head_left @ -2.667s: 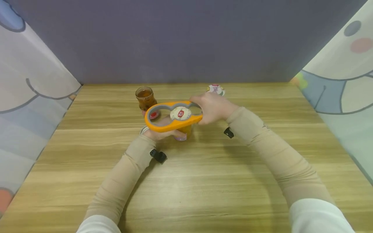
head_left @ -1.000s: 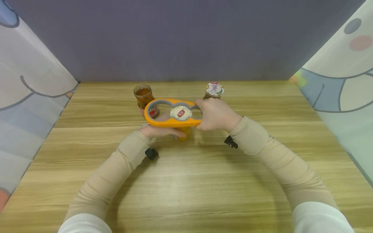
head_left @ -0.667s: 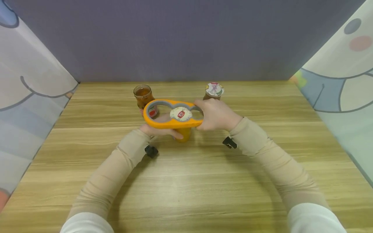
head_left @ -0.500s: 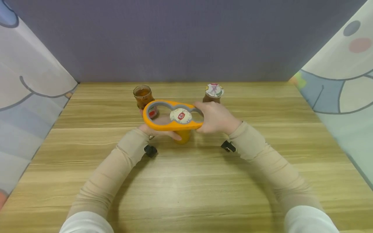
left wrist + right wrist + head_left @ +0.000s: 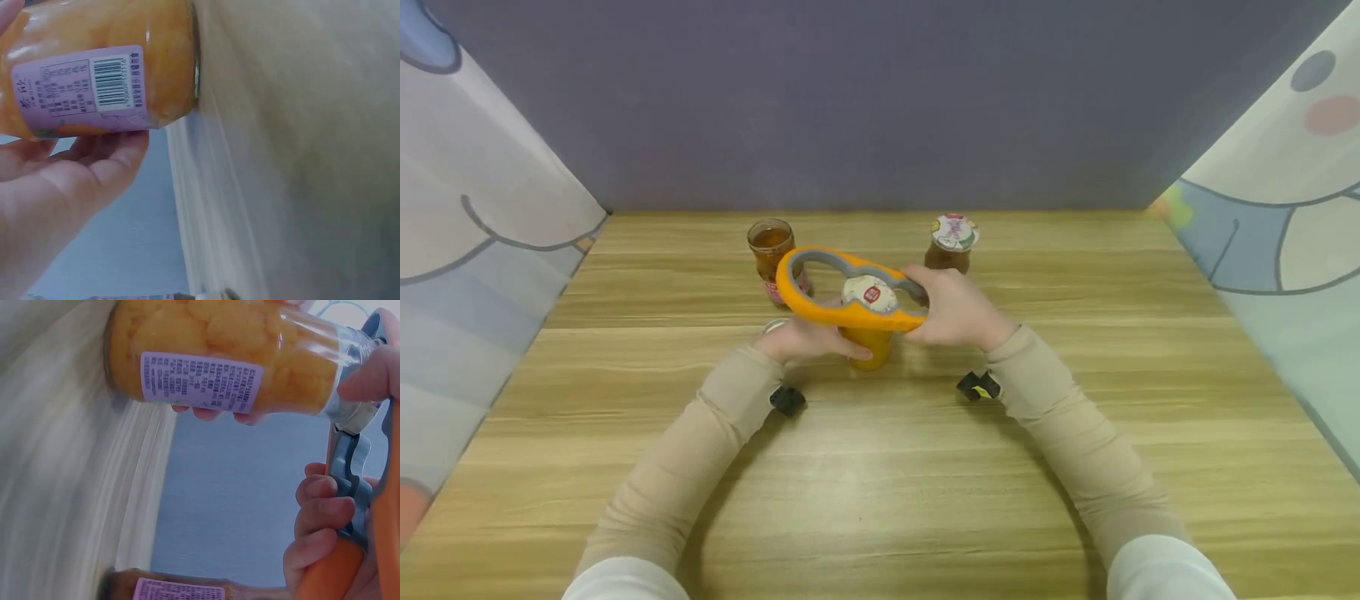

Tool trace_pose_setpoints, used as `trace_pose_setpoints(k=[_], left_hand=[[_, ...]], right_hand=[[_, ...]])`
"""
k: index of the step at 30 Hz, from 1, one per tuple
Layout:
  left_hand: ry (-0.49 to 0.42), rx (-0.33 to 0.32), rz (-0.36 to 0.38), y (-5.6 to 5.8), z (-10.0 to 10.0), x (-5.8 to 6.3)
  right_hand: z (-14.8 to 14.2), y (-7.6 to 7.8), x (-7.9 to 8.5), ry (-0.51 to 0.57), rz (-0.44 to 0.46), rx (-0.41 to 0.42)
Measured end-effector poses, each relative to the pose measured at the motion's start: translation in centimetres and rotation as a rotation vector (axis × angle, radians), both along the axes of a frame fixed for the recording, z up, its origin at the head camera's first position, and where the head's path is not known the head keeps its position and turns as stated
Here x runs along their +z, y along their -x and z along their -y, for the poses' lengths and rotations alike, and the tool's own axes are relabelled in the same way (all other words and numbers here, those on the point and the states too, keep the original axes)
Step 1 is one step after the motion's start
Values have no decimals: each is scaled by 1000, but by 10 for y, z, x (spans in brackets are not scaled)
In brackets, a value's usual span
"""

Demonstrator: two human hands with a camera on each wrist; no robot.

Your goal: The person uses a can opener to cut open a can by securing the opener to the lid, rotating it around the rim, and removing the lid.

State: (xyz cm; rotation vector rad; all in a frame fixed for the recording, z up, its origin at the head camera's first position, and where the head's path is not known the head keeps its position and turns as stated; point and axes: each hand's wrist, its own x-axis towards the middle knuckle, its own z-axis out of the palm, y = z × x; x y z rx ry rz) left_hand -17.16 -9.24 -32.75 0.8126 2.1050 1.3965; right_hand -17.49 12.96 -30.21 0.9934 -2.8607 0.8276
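Observation:
My left hand point(image 5: 805, 340) grips a glass jar of orange fruit pieces point(image 5: 874, 348) low on its side, thumb across the front. In the left wrist view, the jar's purple barcode label point(image 5: 81, 90) faces the camera and its base meets the table. Around the jar's pale printed lid point(image 5: 868, 293) sits an orange-and-grey jar opener point(image 5: 818, 312), slightly tilted with its left end higher. My right hand point(image 5: 953, 307) holds the opener's right end. In the right wrist view, its fingers point(image 5: 322, 515) curl round the orange handle, the thumb beside the lid.
An uncovered jar of amber liquid point(image 5: 771, 260) stands behind to the left. Behind my right hand is a brown jar with a printed lid point(image 5: 953, 234). A silvery round rim point(image 5: 773, 325) shows partly behind my left hand. A dark wall point(image 5: 880, 108) borders the table's back.
The opener has turned clockwise: its right end has come nearer to me with the right hand, its left end has moved back and up. The left hand keeps its grip on the jar.

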Motion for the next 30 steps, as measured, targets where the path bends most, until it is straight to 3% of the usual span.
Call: trace_pose_setpoints(k=[3, 7, 14, 25, 30], left_hand=[[-33, 61, -3, 2, 1, -11], [-42, 122, 26, -2, 2, -12], [27, 115, 89, -3, 2, -12], [43, 166, 43, -8, 0, -11], [-1, 208, -13, -10, -2, -13]], right_hand=[[-2, 0, -2, 26, 30, -16], [-8, 2, -2, 59, 68, -37], [-33, 2, 5, 62, 81, -161], [-80, 4, 21, 9, 12, -336], [-90, 4, 26, 1, 54, -394]])
